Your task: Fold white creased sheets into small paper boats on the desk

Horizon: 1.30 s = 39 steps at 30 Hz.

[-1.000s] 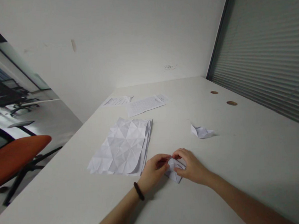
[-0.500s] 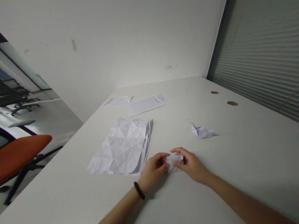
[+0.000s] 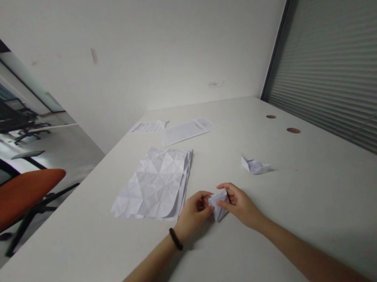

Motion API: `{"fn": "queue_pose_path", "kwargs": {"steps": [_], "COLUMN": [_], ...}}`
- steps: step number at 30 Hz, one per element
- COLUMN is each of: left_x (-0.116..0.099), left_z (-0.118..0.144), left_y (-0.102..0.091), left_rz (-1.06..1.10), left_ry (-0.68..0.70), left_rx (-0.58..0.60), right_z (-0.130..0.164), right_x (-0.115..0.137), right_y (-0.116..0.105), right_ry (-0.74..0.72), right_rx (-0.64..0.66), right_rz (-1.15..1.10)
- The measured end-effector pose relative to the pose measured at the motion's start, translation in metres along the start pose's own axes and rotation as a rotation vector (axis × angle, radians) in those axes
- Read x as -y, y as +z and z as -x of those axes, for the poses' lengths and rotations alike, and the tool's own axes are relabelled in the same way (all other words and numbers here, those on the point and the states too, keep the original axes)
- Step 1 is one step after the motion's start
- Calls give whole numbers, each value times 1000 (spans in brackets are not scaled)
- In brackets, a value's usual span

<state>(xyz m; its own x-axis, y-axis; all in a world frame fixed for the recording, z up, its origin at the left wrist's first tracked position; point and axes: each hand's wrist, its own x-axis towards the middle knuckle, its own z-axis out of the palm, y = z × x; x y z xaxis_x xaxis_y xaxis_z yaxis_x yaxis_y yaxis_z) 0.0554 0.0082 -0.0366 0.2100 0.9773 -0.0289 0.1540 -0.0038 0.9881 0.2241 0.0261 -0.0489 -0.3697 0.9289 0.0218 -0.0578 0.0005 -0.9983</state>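
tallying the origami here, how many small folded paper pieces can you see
2. One folded piece is held between the left hand and the right hand; the other piece lies on the table beyond the right hand. The hands could hide more.

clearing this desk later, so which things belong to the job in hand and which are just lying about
Likely part of the job:
folded paper, held by left hand and right hand
perhaps the creased sheets
perhaps the pointed folded piece

Likely just lying about:
printed sheets
orange-seated chair
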Motion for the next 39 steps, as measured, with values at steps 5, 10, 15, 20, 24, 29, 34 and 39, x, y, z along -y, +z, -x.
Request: {"fn": "queue_pose_path", "kwargs": {"steps": [5, 10, 15, 20, 24, 29, 34, 39], "left_x": [-1, -3, -4, -3, -9, -12, -11, -11], "left_z": [1, 3, 4, 2, 2, 3, 5, 8], "left_y": [-1, -1, 1, 0, -2, -3, -3, -3], "left_rz": [39, 101, 129, 292, 308, 141, -40, -161], "left_ry": [-7, 20, 16, -17, -11, 108, 206, 305], "left_rx": [33, 69, 69, 93, 147, 82, -7, -19], "right_z": [0, 2, 4, 3, 2, 0, -1, 0], "right_x": [2, 5, 7, 11, 10, 8, 3, 5], "right_y": [-2, -1, -3, -6, -8, -9, -9, -5], "right_ry": [11, -40, -173, -235, -274, -260, -260, -179], "right_rx": [31, 95, 29, -68, -132, -151, -95, -33], "right_rz": [-20, -2, 150, 216, 174, 148, 191, 175]}}
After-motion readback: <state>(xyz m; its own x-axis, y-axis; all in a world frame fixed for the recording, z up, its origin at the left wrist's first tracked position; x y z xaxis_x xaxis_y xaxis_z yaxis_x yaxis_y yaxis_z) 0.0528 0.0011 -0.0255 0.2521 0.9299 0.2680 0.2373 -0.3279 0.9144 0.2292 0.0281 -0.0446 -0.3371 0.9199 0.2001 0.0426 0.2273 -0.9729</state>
